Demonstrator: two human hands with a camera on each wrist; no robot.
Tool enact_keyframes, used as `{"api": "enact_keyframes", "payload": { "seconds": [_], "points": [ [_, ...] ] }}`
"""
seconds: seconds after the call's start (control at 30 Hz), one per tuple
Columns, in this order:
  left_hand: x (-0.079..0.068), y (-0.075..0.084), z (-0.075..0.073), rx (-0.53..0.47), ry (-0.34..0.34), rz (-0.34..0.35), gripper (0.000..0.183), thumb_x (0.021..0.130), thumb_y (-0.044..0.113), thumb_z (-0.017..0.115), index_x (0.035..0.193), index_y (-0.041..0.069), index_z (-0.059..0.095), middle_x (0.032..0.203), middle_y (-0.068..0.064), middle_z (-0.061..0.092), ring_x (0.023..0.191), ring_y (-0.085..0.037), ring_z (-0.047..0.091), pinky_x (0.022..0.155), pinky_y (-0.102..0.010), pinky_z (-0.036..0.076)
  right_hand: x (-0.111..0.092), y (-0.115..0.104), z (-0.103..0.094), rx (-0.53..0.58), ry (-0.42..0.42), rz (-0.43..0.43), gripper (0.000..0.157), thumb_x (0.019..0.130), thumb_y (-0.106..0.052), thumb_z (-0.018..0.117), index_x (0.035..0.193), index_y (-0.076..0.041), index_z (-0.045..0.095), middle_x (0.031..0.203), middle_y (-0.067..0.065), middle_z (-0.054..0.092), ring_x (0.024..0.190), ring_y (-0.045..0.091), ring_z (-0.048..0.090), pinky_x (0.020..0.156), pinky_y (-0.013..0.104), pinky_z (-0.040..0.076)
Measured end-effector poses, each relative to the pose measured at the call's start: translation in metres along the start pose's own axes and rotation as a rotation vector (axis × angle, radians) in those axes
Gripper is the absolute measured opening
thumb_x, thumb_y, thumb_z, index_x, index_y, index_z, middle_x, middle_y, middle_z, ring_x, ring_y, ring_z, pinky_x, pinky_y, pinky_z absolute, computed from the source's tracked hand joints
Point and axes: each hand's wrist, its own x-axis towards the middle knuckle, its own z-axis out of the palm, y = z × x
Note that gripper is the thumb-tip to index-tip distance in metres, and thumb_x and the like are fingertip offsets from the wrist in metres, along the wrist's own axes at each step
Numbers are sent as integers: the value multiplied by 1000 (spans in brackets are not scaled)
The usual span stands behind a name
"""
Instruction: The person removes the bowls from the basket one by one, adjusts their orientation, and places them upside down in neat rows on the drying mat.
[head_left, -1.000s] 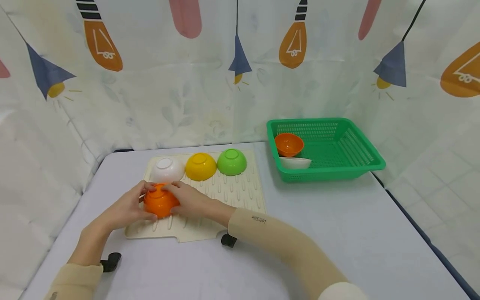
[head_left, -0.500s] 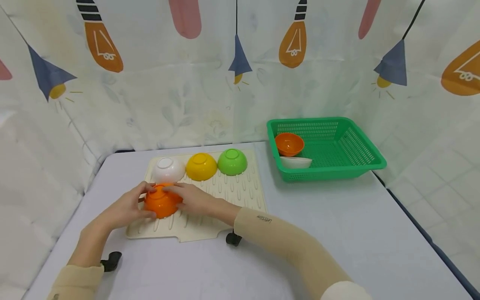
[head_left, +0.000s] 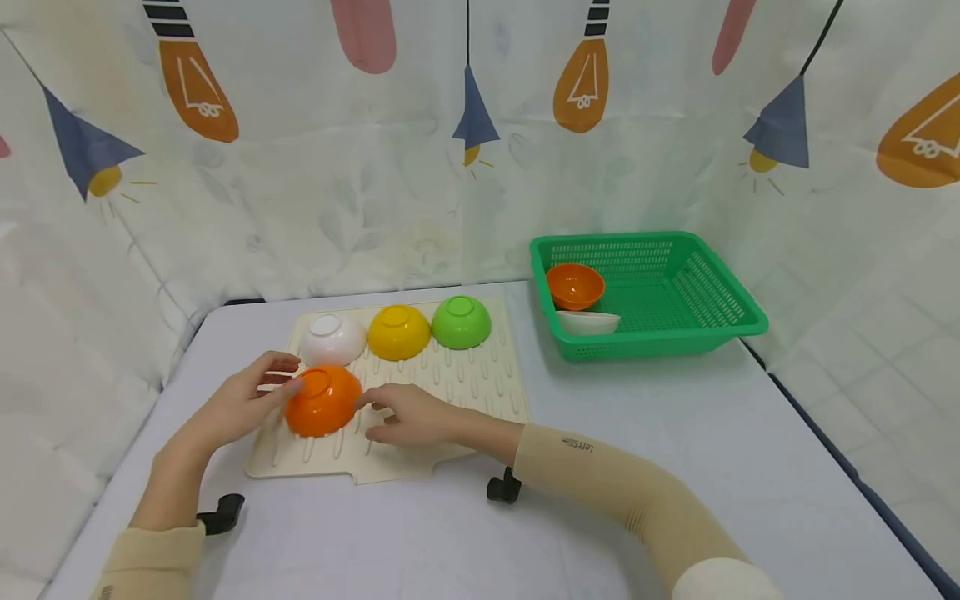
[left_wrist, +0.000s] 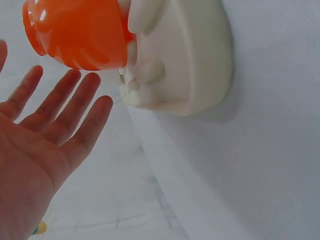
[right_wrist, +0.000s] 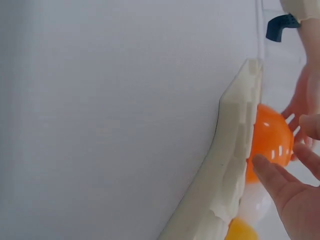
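Observation:
An upside-down orange bowl [head_left: 324, 404] rests on the front left of a cream draining mat [head_left: 480, 382] with raised ridges. My left hand [head_left: 234, 407] is at the bowl's left side, fingers spread; in the left wrist view its fingertips [left_wrist: 102, 102] stand just off the bowl's wall. On the bowl's other side is my right hand [head_left: 416, 417], fingers loosely bent, fingertips close to the wall. Behind the orange bowl, a white bowl [head_left: 333, 340], a yellow bowl [head_left: 399, 333] and a green bowl [head_left: 461, 323] form a row, all upside down.
A green plastic basket [head_left: 720, 292] stands at the back right, holding another orange bowl [head_left: 575, 287], right way up, and a white bowl [head_left: 588, 323] leaning at its side. A patterned curtain [head_left: 337, 167] hangs behind the table [head_left: 637, 442].
Both hands have let go of the orange bowl. My right hand has drawn back to the right, and my left hand's fingers have straightened. The bowl stays in place on the mat.

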Motion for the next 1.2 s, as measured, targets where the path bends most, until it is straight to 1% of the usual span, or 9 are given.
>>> {"api": "enact_keyframes", "payload": {
  "seconds": [0.13, 0.23, 0.37, 0.47, 0.57, 0.67, 0.87, 1.07, 1.2],
  "points": [
    [3, -6, -4, -41, 27, -58, 50, 112, 33, 40, 148, -2, 43, 145, -30, 45, 126, -52, 49, 101, -67, 43, -18, -2, -6, 82, -12, -16, 33, 102, -16, 65, 134, -8, 64, 135, -1, 61, 124, 12, 57, 88, 12, 50],
    [6, -13, -8, -89, 31, -147, 51, 113, 29, 38, 151, -5, 39, 148, -34, 40, 127, -51, 48, 103, -65, 43, -30, -1, -13, 123, -10, -25, 28, 103, -15, 64, 129, -7, 66, 132, 1, 63, 122, 13, 58, 87, 14, 52],
    [7, -23, -11, -147, 7, -270, 62, 112, 31, 39, 156, -11, 26, 150, -40, 31, 130, -53, 41, 105, -62, 43, -42, 4, -23, 141, -2, -41, 25, 103, -14, 64, 126, -6, 67, 128, 3, 66, 117, 8, 60, 87, 16, 53],
    [8, -28, -14, -201, -36, -331, 69, 112, 35, 39, 156, -14, 18, 151, -42, 28, 128, -51, 43, 101, -51, 50, -50, 7, -32, 146, 8, -46, 24, 103, -13, 64, 125, -5, 67, 126, 6, 67, 111, 4, 61, 86, 18, 54],
    [10, -34, -16, -235, -67, -375, 71, 111, 36, 40, 156, -15, 16, 151, -41, 29, 126, -48, 45, 94, -38, 55, -56, 9, -42, 154, 24, -43, 23, 102, -13, 65, 123, -5, 68, 124, 8, 68, 106, 2, 62, 85, 19, 55],
    [14, -39, -16, -243, -84, -382, 69, 111, 32, 43, 154, -17, 20, 149, -41, 33, 122, -45, 51, 89, -33, 57, -61, 9, -52, 163, 41, -33, 21, 103, -13, 65, 123, -8, 68, 122, 8, 69, 105, 4, 63, 85, 21, 56],
    [20, -44, -15, -234, -96, -354, 61, 105, 13, 55, 150, -18, 28, 146, -40, 39, 112, -35, 60, 86, -31, 59, -69, 6, -77, 161, 102, -14, 22, 103, -15, 64, 124, -13, 67, 118, -3, 68, 107, 9, 63, 87, 27, 56],
    [22, -47, -17, -223, -105, -318, 66, 92, 0, 63, 149, -17, 33, 139, -37, 43, 102, -28, 62, 81, -28, 59, -79, 9, -102, 221, 169, -1, 24, 104, -13, 63, 127, -8, 65, 120, 1, 67, 107, 21, 65, 85, 31, 59],
    [23, -49, -18, -234, -113, -317, 67, 91, -2, 65, 148, -16, 35, 136, -35, 44, 99, -27, 62, 80, -29, 60, -86, 13, -122, 252, 214, -11, 26, 104, -12, 62, 129, -4, 63, 119, 6, 66, 104, 22, 66, 84, 36, 60]
  ]
}}
